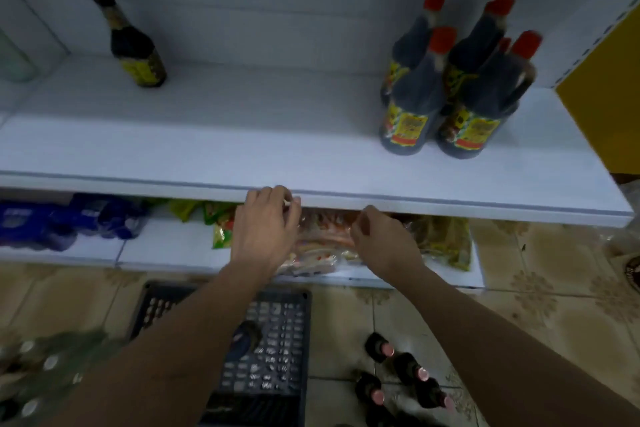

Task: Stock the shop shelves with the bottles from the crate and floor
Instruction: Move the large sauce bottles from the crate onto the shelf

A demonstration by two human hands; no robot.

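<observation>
Floor bottles (408, 373), lower right: glass prob., heavy, slick; grab by body. Left hand (266, 224) fingers loosely apart, right hand (379, 239) fingers curled, both empty.

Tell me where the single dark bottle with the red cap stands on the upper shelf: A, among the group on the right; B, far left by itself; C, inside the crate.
B: the single dark bottle stands alone at the upper shelf's left, apart from the clustered bottles on the right.
</observation>
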